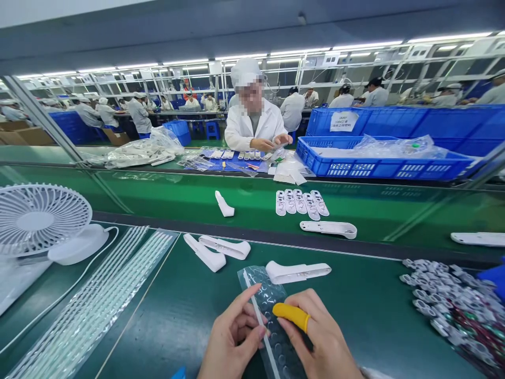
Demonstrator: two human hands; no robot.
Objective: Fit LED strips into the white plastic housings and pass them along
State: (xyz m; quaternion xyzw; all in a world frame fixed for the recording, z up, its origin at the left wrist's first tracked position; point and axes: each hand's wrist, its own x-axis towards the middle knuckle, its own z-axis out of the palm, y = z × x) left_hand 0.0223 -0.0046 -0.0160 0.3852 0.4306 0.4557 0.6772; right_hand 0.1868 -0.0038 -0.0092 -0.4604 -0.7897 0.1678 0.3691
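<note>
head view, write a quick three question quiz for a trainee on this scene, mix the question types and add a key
1. Which hand wears the yellow finger cover? A) left B) right C) neither
2. True or false: the narrow white strip runs lengthwise along the dotted clear sheet.
3. How many flat white panels lie grouped side by side on the green belt beyond the near bench?

Key:
1. B, the right hand, on its index finger.
2. True.
3. Five.
</note>
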